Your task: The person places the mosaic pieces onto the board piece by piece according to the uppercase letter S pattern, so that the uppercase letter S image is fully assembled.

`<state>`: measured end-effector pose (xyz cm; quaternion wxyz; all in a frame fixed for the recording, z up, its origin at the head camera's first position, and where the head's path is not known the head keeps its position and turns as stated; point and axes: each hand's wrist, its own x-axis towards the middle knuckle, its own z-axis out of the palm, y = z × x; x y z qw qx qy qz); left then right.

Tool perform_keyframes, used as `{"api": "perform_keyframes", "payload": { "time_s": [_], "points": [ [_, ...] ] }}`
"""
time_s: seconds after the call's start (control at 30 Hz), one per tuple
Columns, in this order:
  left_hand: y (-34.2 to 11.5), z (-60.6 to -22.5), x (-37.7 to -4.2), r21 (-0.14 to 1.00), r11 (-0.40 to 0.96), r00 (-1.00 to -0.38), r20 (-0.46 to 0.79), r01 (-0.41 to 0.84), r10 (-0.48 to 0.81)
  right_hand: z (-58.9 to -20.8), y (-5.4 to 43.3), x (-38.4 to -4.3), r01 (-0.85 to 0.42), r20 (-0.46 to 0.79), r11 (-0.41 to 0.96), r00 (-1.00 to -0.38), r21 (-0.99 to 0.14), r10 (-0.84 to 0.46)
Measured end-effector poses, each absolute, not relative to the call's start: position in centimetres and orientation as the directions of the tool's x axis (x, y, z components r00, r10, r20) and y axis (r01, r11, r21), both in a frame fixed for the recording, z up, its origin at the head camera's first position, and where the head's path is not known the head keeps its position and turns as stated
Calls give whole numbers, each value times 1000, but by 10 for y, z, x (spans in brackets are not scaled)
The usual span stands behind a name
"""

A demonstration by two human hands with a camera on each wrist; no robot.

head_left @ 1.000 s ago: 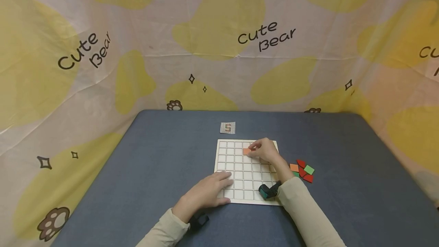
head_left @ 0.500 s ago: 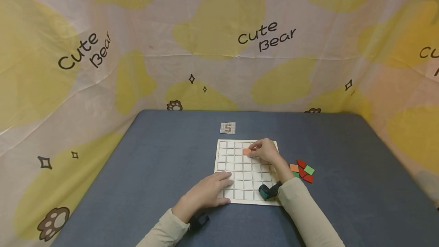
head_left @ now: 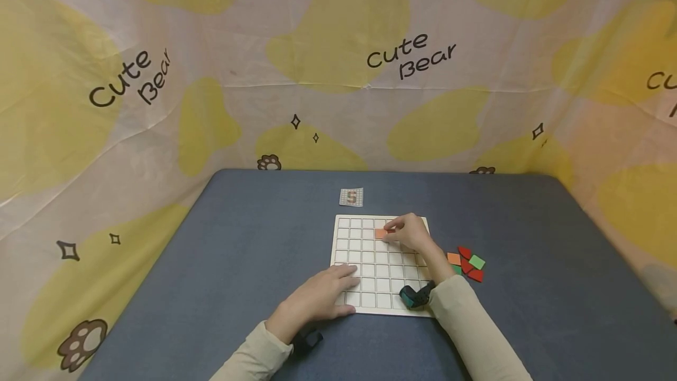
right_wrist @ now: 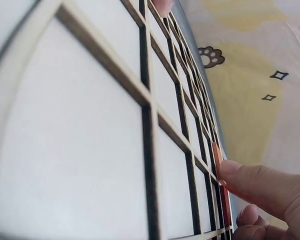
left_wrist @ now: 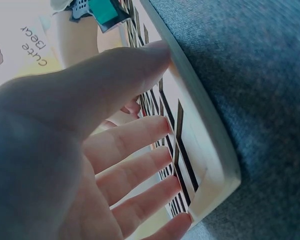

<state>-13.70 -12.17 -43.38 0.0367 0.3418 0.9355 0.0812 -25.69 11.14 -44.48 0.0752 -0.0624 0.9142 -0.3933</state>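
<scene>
A white grid board (head_left: 368, 258) with thin raised lines lies on the blue-grey table. My left hand (head_left: 319, 294) rests on its near left corner, fingers extended over the cells and thumb at the front edge. Over the far part of the board, my right hand (head_left: 408, 232) pinches a red tile (right_wrist: 225, 206) low at the grid, thumb and index finger around it. Just left of those fingertips an orange tile (head_left: 380, 233) sits in a cell. In the right wrist view the thumb overlaps the orange tile's edge; the head view shows only a sliver of red.
To the right of the board, partly behind the right forearm, lies a loose pile of red tiles (head_left: 475, 275), green tiles (head_left: 476, 261) and an orange tile (head_left: 453, 258). A small pattern card (head_left: 351, 197) lies beyond the board. A printed curtain (head_left: 338, 46) hangs behind the table.
</scene>
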Motion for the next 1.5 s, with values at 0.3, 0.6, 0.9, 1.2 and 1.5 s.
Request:
{"api": "perform_keyframes", "payload": {
  "time_s": [0.3, 0.6, 0.9, 1.2, 1.5],
  "points": [
    [-122, -433, -137, 191, 757, -766, -32, 626, 642, -439, 112, -253, -72, -78, 674, -979, -735, -190],
    [-122, -433, -137, 191, 761, -770, -36, 621, 637, -435, 114, -248, -57, -95, 654, -976, -755, -195],
    [-121, -433, -137, 196, 763, -773, -39, 616, 633, -434, 121, -241, -75, -68, 647, -979, -759, -193],
    [-122, -432, -137, 193, 757, -767, -33, 624, 640, -434, 131, -233, -97, -59, 622, -972, -777, -226],
    [-122, -433, -138, 194, 760, -769, -42, 621, 638, -432, 144, -227, -84, -81, 614, -969, -785, -235]
  ]
}}
